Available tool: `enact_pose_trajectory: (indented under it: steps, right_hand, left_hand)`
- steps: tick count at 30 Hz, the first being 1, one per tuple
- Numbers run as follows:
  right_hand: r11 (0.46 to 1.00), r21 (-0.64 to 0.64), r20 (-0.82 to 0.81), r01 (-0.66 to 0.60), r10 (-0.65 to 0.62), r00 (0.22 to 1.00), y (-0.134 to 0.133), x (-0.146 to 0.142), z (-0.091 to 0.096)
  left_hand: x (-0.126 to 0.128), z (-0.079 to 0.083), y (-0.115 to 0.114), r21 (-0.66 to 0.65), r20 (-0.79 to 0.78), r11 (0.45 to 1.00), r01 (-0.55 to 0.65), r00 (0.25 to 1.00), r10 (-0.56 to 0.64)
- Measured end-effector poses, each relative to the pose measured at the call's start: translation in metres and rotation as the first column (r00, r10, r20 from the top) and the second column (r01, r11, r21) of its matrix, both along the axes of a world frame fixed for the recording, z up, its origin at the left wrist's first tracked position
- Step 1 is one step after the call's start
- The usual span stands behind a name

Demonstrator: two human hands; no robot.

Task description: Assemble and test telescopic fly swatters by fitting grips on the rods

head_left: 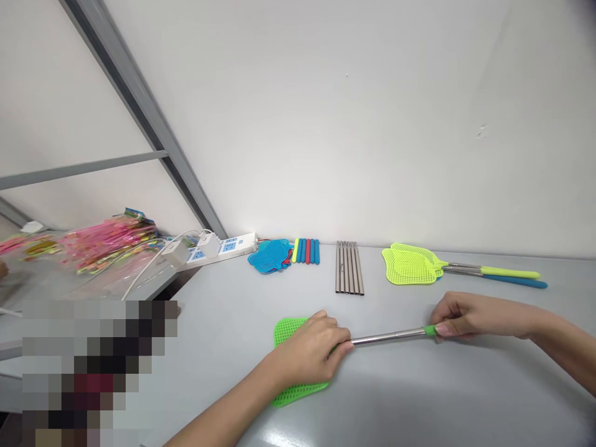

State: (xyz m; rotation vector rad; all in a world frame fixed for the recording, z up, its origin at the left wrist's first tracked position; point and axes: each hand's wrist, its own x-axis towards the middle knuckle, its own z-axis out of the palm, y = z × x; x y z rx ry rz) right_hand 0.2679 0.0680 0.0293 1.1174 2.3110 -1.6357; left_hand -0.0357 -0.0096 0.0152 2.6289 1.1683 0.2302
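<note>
A green fly swatter (300,395) with a perforated head and a metal rod (387,338) lies low over the grey table in front of me. My left hand (316,347) is closed around the neck, where the head meets the rod, and covers much of the head. At the rod's other end, my right hand (459,318) is closed on the short green handle (430,331), most of which its fingers hide. Behind them on the table lies a row of several metal tubes (349,268).
Along the wall lie blue swatter heads (270,256), several coloured handles (306,251) and yellow swatters (412,266) with yellow and blue handles. A white power strip (223,250) with plugs and cables sits at the left. Pink bagged items (109,242) fill a neighbouring table beyond a grey metal post (153,118).
</note>
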Motion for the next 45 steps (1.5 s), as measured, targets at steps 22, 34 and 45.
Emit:
enact_pose_trajectory:
  steps: [22, 34, 45]
  right_hand:
    - [0.957, -0.264, 0.030, 0.122, -0.118, 0.993, 0.001, 0.002, -0.012]
    - [0.917, -0.380, -0.013, 0.119, -0.133, 0.991, -0.002, -0.009, -0.020]
    - [0.952, -0.295, -0.131, 0.081, -0.125, 0.983, -0.004, -0.019, -0.009]
  left_hand:
    - [0.008, 0.000, -0.003, 0.037, -0.048, 0.998, 0.041, 0.998, -0.040]
    - [0.003, -0.001, 0.001, 0.148, -0.120, 0.989, 0.014, 0.993, 0.004]
    - [-0.005, 0.005, 0.012, 0.081, -0.025, 0.995, -0.058, 0.998, 0.060]
